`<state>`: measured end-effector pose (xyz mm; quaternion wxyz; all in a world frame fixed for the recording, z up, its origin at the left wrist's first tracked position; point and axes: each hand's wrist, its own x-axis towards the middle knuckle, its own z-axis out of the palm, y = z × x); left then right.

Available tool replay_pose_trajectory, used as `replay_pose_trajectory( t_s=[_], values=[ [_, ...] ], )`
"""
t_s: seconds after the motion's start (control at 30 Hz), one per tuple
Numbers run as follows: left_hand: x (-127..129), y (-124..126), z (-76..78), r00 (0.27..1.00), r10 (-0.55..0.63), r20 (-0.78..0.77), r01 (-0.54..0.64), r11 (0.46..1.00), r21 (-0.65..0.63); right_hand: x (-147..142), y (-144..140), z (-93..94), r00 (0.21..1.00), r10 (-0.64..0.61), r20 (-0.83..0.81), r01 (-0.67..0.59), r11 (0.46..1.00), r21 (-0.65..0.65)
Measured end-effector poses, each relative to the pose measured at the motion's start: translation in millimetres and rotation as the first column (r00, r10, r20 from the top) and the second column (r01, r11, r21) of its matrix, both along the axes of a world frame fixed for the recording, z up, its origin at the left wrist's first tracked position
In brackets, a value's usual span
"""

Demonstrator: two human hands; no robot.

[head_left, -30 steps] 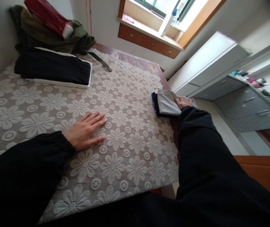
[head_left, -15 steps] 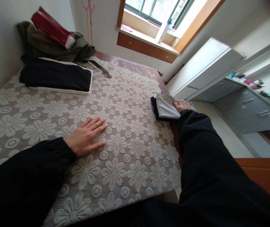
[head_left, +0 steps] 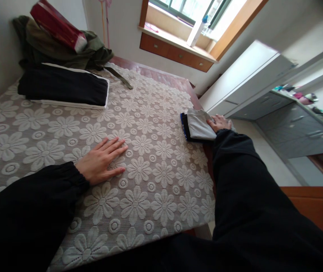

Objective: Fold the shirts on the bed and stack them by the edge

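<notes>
Lying right of centre in the frame, a folded grey cloth [head_left: 197, 124] tops a small stack whose dark lower layers [head_left: 185, 129] are mostly hidden. The right hand [head_left: 219, 123] rests over the stack's right end; whether its fingers grip cannot be told. Well apart from both, towards the left of centre, the left hand [head_left: 102, 160] lies flat, fingers slightly spread, on the flowered lace cover [head_left: 150, 207] of the surface [head_left: 156, 71]. At upper left, a folded black-and-white pile [head_left: 65, 85] lies against what looks like an olive bag [head_left: 95, 49], with a red packet [head_left: 55, 26] on top; the contents of both are hidden. The upper edge cuts off the window [head_left: 175, 8].
</notes>
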<state>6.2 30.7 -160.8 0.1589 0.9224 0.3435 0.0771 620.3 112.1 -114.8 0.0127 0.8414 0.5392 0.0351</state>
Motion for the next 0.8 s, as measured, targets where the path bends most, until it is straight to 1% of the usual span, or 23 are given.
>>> replay_pose_trajectory(
  t_s=[0.1,0.17,0.23,0.3,0.37,0.5,0.63,0.8],
  values=[
    [0.1,-0.2,0.1,1.0,-0.003,0.012,0.003,1.0,0.004,-11.5,-6.2,3.8,0.993,-0.106,0.042,0.103,0.993,0.062],
    [-0.1,-0.3,0.2,1.0,-0.005,0.017,0.005,1.0,0.005,-20.8,-10.6,7.1,0.979,-0.202,0.038,0.197,0.974,0.11],
    [-0.3,-0.2,0.2,1.0,-0.003,0.023,0.003,1.0,0.003,-28.1,-12.6,10.3,0.96,-0.278,-0.025,0.28,0.955,0.102],
    [-0.5,0.0,0.1,1.0,0.001,0.032,-0.001,1.0,0.0,-30.8,-11.2,13.0,0.942,-0.322,-0.098,0.328,0.943,0.052],
    [-0.5,0.3,0.0,0.999,0.003,0.035,-0.002,1.0,-0.004,-29.0,-7.3,15.0,0.934,-0.33,-0.14,0.335,0.942,0.011],
    [-0.4,0.6,-0.7,0.999,0.005,0.04,-0.004,1.0,-0.006,-19.8,0.2,15.2,0.936,-0.309,-0.168,0.315,0.949,0.011],
    [-0.1,0.6,-2.0,0.999,0.003,0.042,-0.003,1.0,-0.004,-14.9,0.5,11.5,0.946,-0.283,-0.157,0.294,0.955,0.05],
    [-0.3,0.7,-1.9,0.999,0.005,0.042,-0.005,1.0,-0.002,-16.9,-2.2,7.7,0.964,-0.232,-0.128,0.247,0.961,0.121]
  ],
)
